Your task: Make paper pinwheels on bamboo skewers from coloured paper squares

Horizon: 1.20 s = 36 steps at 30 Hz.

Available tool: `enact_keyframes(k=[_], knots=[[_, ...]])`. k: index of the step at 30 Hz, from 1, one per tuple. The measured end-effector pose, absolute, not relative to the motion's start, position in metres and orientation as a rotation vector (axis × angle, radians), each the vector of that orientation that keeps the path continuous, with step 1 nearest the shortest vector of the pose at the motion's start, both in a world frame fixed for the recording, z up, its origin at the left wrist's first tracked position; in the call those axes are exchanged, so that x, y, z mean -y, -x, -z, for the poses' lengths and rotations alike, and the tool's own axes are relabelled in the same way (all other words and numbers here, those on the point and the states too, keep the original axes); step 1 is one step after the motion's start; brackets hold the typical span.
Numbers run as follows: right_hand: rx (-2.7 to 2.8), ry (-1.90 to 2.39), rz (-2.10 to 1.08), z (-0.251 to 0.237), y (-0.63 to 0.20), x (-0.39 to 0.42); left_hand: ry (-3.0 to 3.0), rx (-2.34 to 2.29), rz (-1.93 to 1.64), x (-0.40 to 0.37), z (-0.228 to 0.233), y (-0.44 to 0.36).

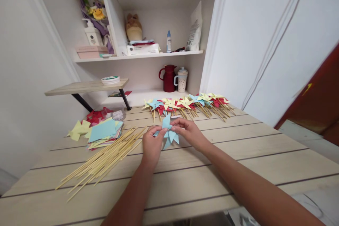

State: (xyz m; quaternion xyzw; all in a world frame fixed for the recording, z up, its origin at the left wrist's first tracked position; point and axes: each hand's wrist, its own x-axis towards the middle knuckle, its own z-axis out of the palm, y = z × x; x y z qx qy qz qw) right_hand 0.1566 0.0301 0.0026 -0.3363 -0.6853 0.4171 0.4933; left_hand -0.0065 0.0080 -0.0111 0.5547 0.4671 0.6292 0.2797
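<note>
Both hands pinch a light-blue paper pinwheel over a wooden tabletop.

The left hand [151, 144] and right hand [189, 130] close their fingers on the pinwheel [168, 132] just above the tabletop [212, 169]. Bamboo skewers [103, 160] and coloured paper squares [102, 132] lie to the left; finished pinwheels [188, 104] lie in a row behind.

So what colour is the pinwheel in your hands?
Light blue pinwheel, held by both hands; the head view shows it.

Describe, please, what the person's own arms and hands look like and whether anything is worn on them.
Both forearms are bare as far as the frame shows: no sleeves, watch or bracelet. The left hand and right hand wear no gloves, and no rings show on the fingers.
</note>
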Motion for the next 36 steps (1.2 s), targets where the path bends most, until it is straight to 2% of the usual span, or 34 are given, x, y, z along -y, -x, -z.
enact_keyframes(k=[14,23,31,36], knots=[[1.730,0.964,-0.805,-0.009,-0.152,-0.024,-1.409,-1.263,-1.671,-0.008,0.011,0.003],[1.487,0.828,-1.240,-0.002,-0.160,-0.034,-1.243,-1.092,-1.508,-0.007,0.012,0.006],[1.490,0.828,-1.238,-0.007,-0.162,-0.032,-1.220,-1.044,-1.451,-0.005,0.007,0.007],[1.562,0.845,-1.125,-0.009,-0.167,-0.032,-1.243,-1.013,-1.397,-0.003,0.005,0.008]])
